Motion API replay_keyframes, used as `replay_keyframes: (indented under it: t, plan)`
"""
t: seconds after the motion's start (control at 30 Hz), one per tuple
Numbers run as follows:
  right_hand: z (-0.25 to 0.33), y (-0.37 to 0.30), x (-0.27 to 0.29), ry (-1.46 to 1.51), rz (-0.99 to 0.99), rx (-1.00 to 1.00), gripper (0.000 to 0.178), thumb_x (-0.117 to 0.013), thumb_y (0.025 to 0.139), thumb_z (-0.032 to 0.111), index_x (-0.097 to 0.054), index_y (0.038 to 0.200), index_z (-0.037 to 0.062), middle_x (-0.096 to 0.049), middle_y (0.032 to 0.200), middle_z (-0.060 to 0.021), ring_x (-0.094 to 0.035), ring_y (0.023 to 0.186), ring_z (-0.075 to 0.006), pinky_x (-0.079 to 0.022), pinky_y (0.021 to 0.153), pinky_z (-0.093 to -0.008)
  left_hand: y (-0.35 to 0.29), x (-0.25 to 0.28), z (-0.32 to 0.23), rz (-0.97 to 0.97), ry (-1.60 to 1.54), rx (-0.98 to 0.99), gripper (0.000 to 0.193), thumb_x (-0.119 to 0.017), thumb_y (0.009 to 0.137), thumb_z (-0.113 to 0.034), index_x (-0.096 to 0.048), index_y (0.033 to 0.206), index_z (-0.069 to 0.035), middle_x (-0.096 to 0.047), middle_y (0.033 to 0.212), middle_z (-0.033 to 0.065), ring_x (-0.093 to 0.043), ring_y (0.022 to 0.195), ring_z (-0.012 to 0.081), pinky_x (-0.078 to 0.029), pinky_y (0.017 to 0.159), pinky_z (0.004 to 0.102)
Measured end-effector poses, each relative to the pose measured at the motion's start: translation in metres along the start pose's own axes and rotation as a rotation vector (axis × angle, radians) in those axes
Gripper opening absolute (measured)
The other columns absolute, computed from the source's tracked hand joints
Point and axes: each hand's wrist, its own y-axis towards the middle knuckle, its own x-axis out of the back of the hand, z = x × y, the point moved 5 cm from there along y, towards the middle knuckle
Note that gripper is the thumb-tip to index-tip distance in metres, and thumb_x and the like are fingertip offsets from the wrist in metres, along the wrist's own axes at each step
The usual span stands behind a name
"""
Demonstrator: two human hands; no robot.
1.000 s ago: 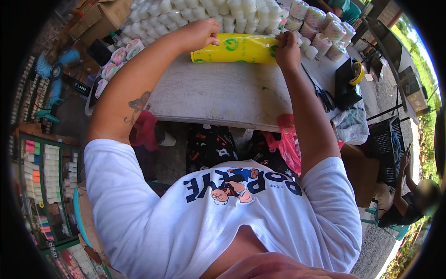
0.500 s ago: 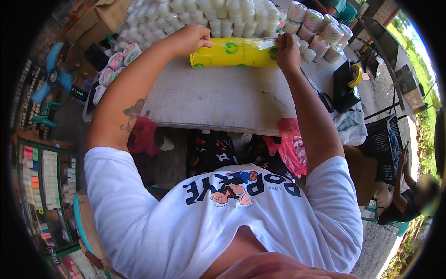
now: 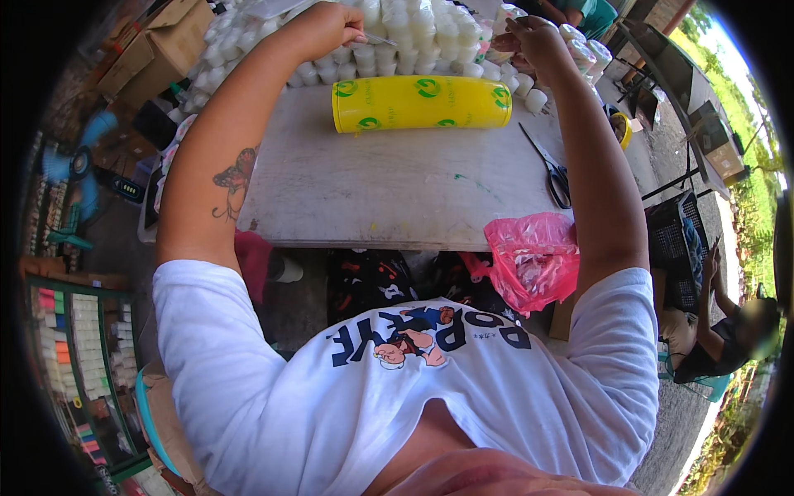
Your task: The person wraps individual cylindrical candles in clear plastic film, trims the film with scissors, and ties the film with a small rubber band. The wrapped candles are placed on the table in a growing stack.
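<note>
My left hand (image 3: 331,30), fingers pinched, holds the edge of a clear plastic film (image 3: 379,39) in front of the stacked white pieces. Opposite it, my right hand (image 3: 536,45) has its fingers bent together; the film is barely visible there, seemingly held between both hands. Below and between them lies a yellow roll of plastic wrap (image 3: 422,102) with green marks, resting sideways on the table (image 3: 356,186), touched by neither hand. Large piles of small white cup-shaped pieces (image 3: 405,33) stand behind the roll.
Black-handled scissors (image 3: 556,178) lie beside my right forearm. A pink plastic bag (image 3: 533,256) hangs at the table's front edge. Wrapped rolls (image 3: 583,56) and a yellow tape roll (image 3: 622,128) are at the right. A blue fan (image 3: 81,161) stands left; another person (image 3: 719,331) sits far right.
Both hands have moved up and away from the yellow roll toward the white stacks, the film with them. The roll now lies free on the table, and the scissors have come into view.
</note>
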Motion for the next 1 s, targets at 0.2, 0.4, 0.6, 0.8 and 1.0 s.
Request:
replay_keyframes:
  t: [0.2,0.4,0.6,0.8,1.0]
  plan:
    - [-0.003,-0.004,-0.003,0.190,-0.015,0.038,0.027,-0.045,0.099,0.027,-0.051,0.111,0.0033,-0.069,0.096,-0.0104,-0.067,0.090,-0.0204,-0.055,0.079,-0.0358,0.026,0.004,0.069,-0.041,-0.427,0.265,0.016,-0.067,0.079,-0.019,-0.070,0.089,-0.007,-0.068,0.079,0.0111,-0.067,0.073,0.0218,-0.054,0.073,0.0365]
    - [-0.009,-0.067,0.005,0.374,0.047,0.220,0.023,-0.046,0.098,0.021,-0.050,0.109,0.0003,-0.067,0.096,-0.0150,-0.066,0.092,-0.0223,-0.055,0.084,-0.0339,-0.023,0.006,0.002,-0.210,0.387,-0.006,0.017,-0.061,0.086,-0.022,-0.060,0.081,-0.006,-0.064,0.076,0.0118,-0.060,0.070,0.0278,-0.046,0.065,0.0370]
    - [-0.041,-0.150,0.006,0.505,0.095,0.280,0.016,-0.047,0.098,0.015,-0.052,0.104,0.0018,-0.066,0.096,-0.0124,-0.064,0.094,-0.0184,-0.052,0.087,-0.0322,-0.092,-0.018,-0.049,-0.218,0.532,-0.071,0.015,-0.063,0.084,-0.021,-0.062,0.087,-0.006,-0.064,0.082,0.0107,-0.061,0.078,0.0295,-0.048,0.069,0.0382]
    - [-0.058,-0.220,-0.001,0.251,0.160,0.464,0.012,-0.050,0.096,0.009,-0.054,0.104,0.0002,-0.064,0.104,-0.0100,-0.061,0.098,-0.0151,-0.049,0.088,-0.0306,-0.159,-0.053,-0.069,-0.191,0.627,-0.265,0.007,-0.059,0.081,-0.014,-0.057,0.084,-0.008,-0.058,0.076,0.0081,-0.059,0.077,0.0265,-0.050,0.062,0.0365]
    - [-0.071,-0.283,-0.006,-0.249,0.297,0.641,0.020,-0.063,0.080,-0.001,-0.061,0.098,0.0048,-0.063,0.109,-0.0149,-0.059,0.109,-0.0306,-0.047,0.093,-0.0366,-0.225,-0.117,-0.079,0.077,0.751,-0.207,0.026,-0.055,0.077,-0.010,-0.059,0.102,-0.002,-0.062,0.094,0.0082,-0.061,0.087,0.0242,-0.052,0.070,0.0326]
